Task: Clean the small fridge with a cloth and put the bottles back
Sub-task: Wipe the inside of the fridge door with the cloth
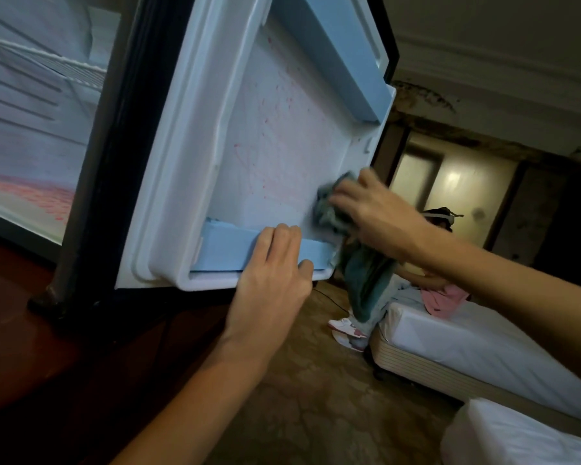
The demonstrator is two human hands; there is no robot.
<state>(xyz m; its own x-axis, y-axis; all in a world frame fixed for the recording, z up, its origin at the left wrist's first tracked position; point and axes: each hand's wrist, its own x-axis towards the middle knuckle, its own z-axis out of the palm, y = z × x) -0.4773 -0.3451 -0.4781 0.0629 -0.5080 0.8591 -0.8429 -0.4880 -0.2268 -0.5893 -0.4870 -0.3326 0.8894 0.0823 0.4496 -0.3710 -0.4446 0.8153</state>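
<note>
From my head camera, my left hand [272, 263] gripped the blue lower door shelf [228, 246], four fingers curled over its top edge and the thumb hooked under the bottom rim of the open fridge door [282, 146]. Just to the right of it and a little higher, my right hand [373, 209] held a bunched grey-green cloth [332, 209] against the white inner face of the door, near its outer edge. The fingers were bent over the wad, and both they and the cloth were blurred. A loose tail of the cloth hung down below that hand, past the end of the shelf. Faint pink marks and specks covered the door panel above my left hand. High above my right hand ran a blue upper door shelf [342, 55]. Far to the left of both hands the fridge interior [31, 129] stood open, with a white wire rack [57, 65] near its top. Beyond my right forearm a person [440, 290] sat on a white bed [467, 337], one white and pink shoe [344, 325] on the brown floor [316, 397], and the corner of a second bed [524, 434] lay below that forearm
</note>
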